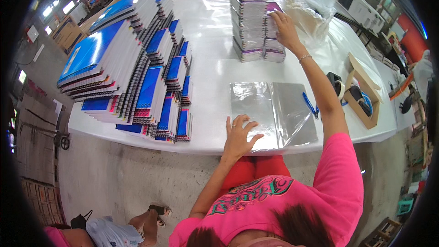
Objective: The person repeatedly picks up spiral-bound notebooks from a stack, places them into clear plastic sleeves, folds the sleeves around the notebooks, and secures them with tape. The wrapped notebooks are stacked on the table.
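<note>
My left hand (240,132), fingers spread, lies on the near left part of the clear plastic bags (288,110) on the table in front of me. My right arm reaches far forward. At its end my right hand (286,28) has its fingers over the upper right side of a wrapped purple notebook pack (271,20) in the shorter right-hand stack; its thumb is hard to make out. Right beside that stands a taller stack of plastic-wrapped purple spiral notebooks (248,16). A blue pen-like tool (310,105) lies at the bags' right edge.
High piles of blue spiral notebooks (153,82) fill the table's left side. Crumpled clear plastic (306,11) sits behind my right hand. At right are an open cardboard box (366,98) with small items and a tape roll (339,89). Another person (112,233) is at lower left.
</note>
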`<state>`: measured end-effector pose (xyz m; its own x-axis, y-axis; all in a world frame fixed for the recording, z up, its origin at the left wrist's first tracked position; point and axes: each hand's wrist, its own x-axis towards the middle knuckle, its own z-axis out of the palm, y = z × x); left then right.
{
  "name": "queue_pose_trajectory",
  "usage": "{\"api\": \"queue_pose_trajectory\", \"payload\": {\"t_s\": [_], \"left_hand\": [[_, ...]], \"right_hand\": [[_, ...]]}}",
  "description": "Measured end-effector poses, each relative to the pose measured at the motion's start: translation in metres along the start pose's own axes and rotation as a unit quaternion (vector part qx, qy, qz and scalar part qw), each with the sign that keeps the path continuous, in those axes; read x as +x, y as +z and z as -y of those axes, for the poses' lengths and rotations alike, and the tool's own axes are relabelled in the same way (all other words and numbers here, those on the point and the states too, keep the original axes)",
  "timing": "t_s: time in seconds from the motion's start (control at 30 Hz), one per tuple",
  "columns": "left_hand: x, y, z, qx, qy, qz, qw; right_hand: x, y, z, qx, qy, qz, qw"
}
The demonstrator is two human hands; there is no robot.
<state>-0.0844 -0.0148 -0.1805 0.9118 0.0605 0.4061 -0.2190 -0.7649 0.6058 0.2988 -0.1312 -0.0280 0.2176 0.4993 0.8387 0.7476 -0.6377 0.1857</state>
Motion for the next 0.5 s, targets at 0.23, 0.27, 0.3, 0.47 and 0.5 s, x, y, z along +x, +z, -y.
{"api": "queue_pose_trajectory", "payload": {"t_s": [0.23,0.27,0.3,0.47,0.5], "left_hand": [[-0.002,0.0,0.002,-0.02,-0.002,0.003,1.0],[-0.004,0.001,0.006,-0.018,-0.001,-0.001,1.0],[-0.005,0.002,0.008,-0.019,0.003,-0.002,1.0],[-0.007,0.006,0.011,-0.031,0.0,-0.05,0.998],[-0.006,0.006,0.011,-0.043,0.0,-0.063,0.997]], "right_hand": [[0.058,-0.056,0.122,0.285,0.137,-0.043,0.948],[0.076,-0.072,0.154,0.426,0.184,0.031,0.885],[0.093,-0.09,0.185,0.55,0.228,0.104,0.797],[0.146,-0.14,0.275,0.81,0.19,0.268,0.486],[0.154,-0.148,0.285,0.814,0.19,0.306,0.456]]}}
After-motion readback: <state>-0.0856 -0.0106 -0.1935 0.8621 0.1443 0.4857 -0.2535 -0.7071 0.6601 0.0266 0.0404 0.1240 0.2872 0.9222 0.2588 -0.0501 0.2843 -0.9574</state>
